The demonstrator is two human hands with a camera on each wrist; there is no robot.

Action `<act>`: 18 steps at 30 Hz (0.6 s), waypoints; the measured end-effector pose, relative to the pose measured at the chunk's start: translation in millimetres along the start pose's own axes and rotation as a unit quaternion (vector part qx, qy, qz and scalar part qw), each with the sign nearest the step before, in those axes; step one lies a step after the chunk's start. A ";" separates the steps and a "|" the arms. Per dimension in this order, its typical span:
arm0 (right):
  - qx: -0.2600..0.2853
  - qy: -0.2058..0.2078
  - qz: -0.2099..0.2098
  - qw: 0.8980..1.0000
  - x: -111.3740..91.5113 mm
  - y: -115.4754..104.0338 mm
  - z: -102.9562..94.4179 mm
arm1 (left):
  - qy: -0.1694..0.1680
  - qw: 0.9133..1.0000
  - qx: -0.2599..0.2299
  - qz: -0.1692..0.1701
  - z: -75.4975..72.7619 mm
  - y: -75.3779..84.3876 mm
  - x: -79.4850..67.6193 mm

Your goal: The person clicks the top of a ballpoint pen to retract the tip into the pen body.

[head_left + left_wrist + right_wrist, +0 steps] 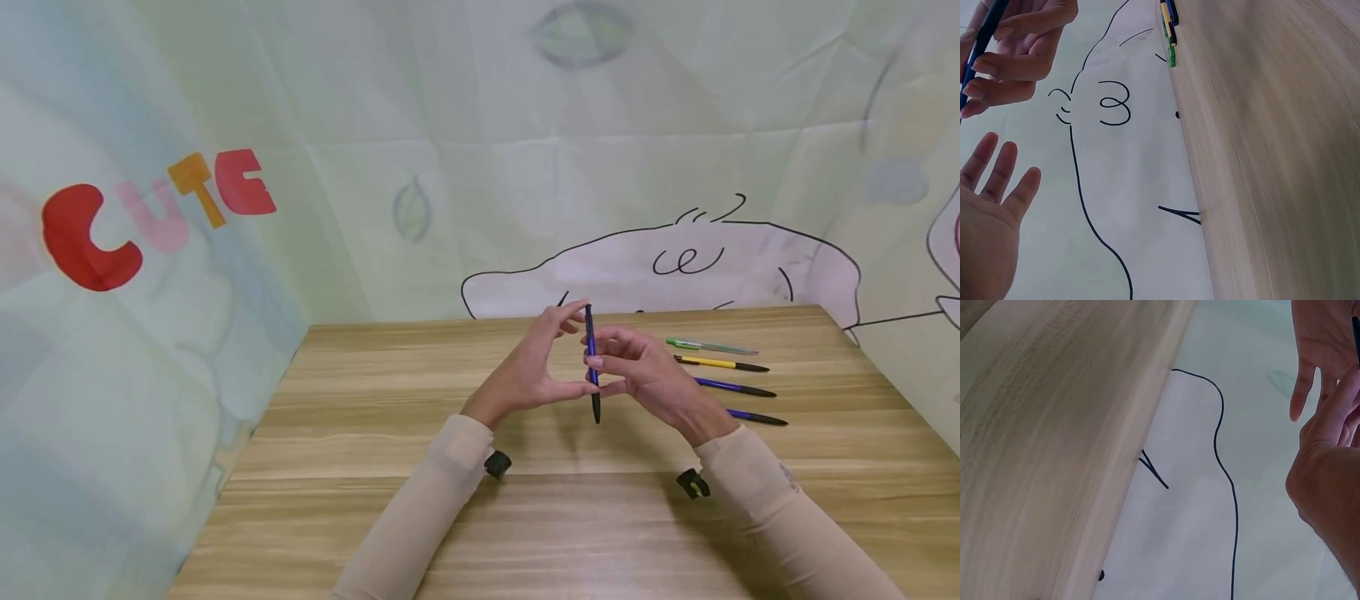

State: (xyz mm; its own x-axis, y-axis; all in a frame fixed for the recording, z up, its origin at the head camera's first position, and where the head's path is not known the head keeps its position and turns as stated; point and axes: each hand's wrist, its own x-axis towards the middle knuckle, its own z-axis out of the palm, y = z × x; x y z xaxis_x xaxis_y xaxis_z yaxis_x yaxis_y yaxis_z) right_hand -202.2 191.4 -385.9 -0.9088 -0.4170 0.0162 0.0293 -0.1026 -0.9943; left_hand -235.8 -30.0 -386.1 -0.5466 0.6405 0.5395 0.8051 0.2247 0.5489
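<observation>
A blue pen (591,337) with a black tip stands nearly upright between the two hands, above the table. My right hand (652,375) pinches it around the middle with thumb and fingers; the left wrist view shows this right hand (1029,47) on the pen (984,44) too. My left hand (528,362) forms a wide C beside the pen, its index fingertip right at the top end and its thumb tip at the lower part. In the left wrist view the other fingers of the left hand (988,231) are spread and fairly straight.
To the right, pens lie side by side on the wooden table (360,500): a green pen (708,346), a yellow pen (720,363) and two blue ones, the nearer blue pen (757,417) partly behind the right hand. A printed cloth (360,225) hangs behind the table.
</observation>
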 end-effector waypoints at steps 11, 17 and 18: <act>-0.075 0.001 0.001 0.997 -5.3 0.6 -4.7 | -0.002 1.000 0.011 0.000 -6.8 -0.3 -8.1; -0.130 0.012 0.000 0.991 -10.4 1.4 -13.6 | -0.005 1.000 0.016 -0.021 -13.2 -3.1 -17.8; -0.137 0.012 -0.001 0.991 -11.5 1.6 -15.1 | -0.005 1.000 0.018 -0.024 -14.3 -3.8 -19.5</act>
State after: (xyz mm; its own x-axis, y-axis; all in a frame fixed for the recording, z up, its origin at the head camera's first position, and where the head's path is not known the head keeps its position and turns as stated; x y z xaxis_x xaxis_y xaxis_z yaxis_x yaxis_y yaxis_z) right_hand -198.0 209.7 -389.3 -0.9185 -0.3949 0.0187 -0.0832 0.1470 -0.9856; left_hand -231.5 -53.8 -389.6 -0.5821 0.6352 0.5077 0.7865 0.2813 0.5498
